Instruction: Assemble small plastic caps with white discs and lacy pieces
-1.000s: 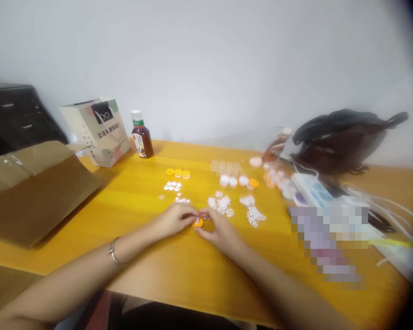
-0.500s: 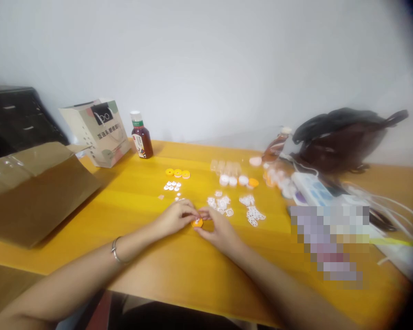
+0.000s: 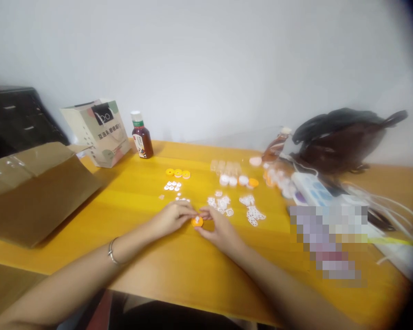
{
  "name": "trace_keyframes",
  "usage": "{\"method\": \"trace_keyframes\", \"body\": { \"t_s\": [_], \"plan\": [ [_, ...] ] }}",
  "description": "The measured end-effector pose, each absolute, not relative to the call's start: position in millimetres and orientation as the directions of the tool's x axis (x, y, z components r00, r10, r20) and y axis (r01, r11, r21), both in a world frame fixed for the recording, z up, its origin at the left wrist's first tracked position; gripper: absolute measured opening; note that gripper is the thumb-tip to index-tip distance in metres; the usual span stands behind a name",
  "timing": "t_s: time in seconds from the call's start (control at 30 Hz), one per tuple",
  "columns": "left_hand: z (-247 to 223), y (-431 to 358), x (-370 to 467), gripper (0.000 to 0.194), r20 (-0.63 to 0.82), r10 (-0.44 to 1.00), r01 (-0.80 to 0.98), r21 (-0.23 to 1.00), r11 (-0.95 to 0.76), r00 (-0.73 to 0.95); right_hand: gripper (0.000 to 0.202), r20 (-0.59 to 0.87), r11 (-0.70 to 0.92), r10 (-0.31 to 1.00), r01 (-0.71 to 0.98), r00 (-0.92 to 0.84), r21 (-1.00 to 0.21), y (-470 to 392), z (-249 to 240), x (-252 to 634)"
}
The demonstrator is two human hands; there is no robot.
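Observation:
Near the middle of the table, my two hands meet at a small orange round piece (image 3: 197, 224) with a white part in its centre. My right hand (image 3: 220, 229) grips it from the right, thumb below and fingers above. From the left, my left hand (image 3: 174, 217) has its fingers closed at the piece's upper left rim. Beyond the left hand lie several small white discs (image 3: 172, 185), and behind those a row of three yellow-orange round pieces (image 3: 178, 173). White openwork wheel-shaped pieces (image 3: 222, 203) are heaped beyond the right hand, with another heap (image 3: 254, 213) farther right.
White round pieces (image 3: 232, 181) stand by a clear tray (image 3: 226, 167). At left are a cardboard box (image 3: 37, 197), a paper bag (image 3: 108, 137) and a dark bottle (image 3: 142, 142). A second bottle (image 3: 275, 145), a dark bag (image 3: 340, 142), a power strip (image 3: 313, 189) and cables crowd the right.
My left fingers have shifted slightly left and up on the orange piece, so more of its face and white centre shows. My right hand stays nearly still.

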State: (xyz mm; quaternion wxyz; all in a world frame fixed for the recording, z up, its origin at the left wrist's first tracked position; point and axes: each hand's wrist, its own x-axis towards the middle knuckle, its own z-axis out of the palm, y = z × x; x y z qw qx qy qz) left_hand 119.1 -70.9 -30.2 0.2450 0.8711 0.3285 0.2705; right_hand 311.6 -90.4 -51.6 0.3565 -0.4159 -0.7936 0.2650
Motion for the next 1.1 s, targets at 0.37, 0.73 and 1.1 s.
{"method": "trace_keyframes", "body": {
  "t_s": [0.37, 0.73, 1.1],
  "plan": [
    [-24.7, -72.9, 110.6, 0.028, 0.274, 0.602, 0.477, 0.408, -0.779, 0.750, 0.036, 0.339, 0.508, 0.853, 0.487, -0.396, -0.710, -91.0, -53.1, 312.1],
    [-12.8, -63.2, 98.4, 0.027, 0.334, 0.676, 0.572, 0.362, -0.736, 0.657, 0.030, 0.333, 0.518, 0.844, 0.479, -0.421, -0.708, -90.4, -52.2, 312.4],
    [-14.1, -47.7, 80.0, 0.015, 0.247, 0.678, 0.606, 0.310, -0.732, 0.692, 0.043, 0.332, 0.516, 0.845, 0.472, -0.420, -0.715, -89.8, -51.2, 315.3]
  ]
}}
